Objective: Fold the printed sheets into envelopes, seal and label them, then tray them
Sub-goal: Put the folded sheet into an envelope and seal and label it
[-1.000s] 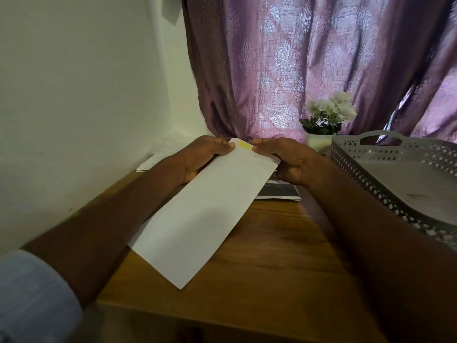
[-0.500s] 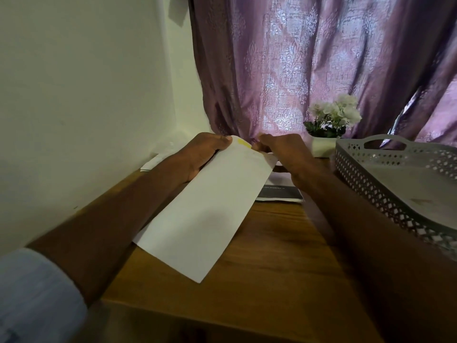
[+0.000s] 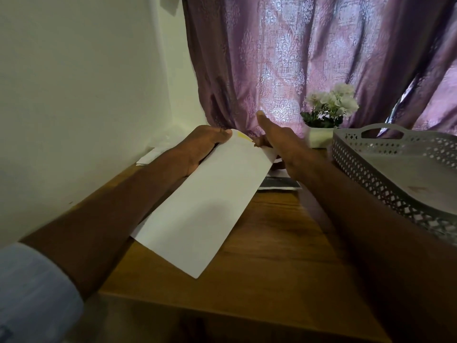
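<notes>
A long white envelope [image 3: 205, 211] slants across the wooden table [image 3: 272, 256], its far end raised and showing a yellow strip [image 3: 241, 136]. My left hand [image 3: 205, 144] grips the far left corner, thumb on top. At the far right corner is my right hand [image 3: 282, 142], thumb lifted straight up off the paper. Its fingers reach behind the envelope's far edge and are mostly hidden. A grey perforated tray [image 3: 371, 174] stands on the right, with nothing visible inside.
Printed sheets [image 3: 279, 183] with a dark band lie on the table behind the envelope. More white paper [image 3: 150, 157] sits by the wall at the left. A small white pot of flowers [image 3: 319, 137] stands before the purple curtain [image 3: 296, 58].
My right thumb has lifted off the envelope's far end and now points up. The left hand keeps its hold, and the envelope has barely shifted.
</notes>
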Tool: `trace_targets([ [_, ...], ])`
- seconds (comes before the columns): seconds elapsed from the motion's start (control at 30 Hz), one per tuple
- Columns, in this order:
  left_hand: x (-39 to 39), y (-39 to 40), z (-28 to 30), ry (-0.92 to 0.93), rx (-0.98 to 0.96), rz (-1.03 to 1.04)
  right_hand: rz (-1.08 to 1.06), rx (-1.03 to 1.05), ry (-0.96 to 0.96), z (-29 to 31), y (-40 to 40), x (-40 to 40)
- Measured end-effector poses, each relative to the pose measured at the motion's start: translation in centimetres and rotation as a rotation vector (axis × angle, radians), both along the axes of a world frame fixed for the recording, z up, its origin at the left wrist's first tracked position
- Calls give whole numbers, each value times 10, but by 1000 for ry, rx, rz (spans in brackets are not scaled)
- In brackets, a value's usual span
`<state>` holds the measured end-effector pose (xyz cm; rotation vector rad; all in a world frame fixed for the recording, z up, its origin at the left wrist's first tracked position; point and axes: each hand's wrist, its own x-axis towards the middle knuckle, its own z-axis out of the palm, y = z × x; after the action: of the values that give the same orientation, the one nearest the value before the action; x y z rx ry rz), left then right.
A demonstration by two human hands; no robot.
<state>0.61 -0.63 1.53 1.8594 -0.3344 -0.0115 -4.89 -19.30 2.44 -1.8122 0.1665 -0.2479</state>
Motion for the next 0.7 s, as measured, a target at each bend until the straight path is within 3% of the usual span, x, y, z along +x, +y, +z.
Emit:
trace_targets([
  [0.43,-3,-7,-1,36,-105,-3,75,93,55,4,-8,-2],
  [0.7,1,-3,-1,260,-332,104,181,471,43,-8,-16,8],
])
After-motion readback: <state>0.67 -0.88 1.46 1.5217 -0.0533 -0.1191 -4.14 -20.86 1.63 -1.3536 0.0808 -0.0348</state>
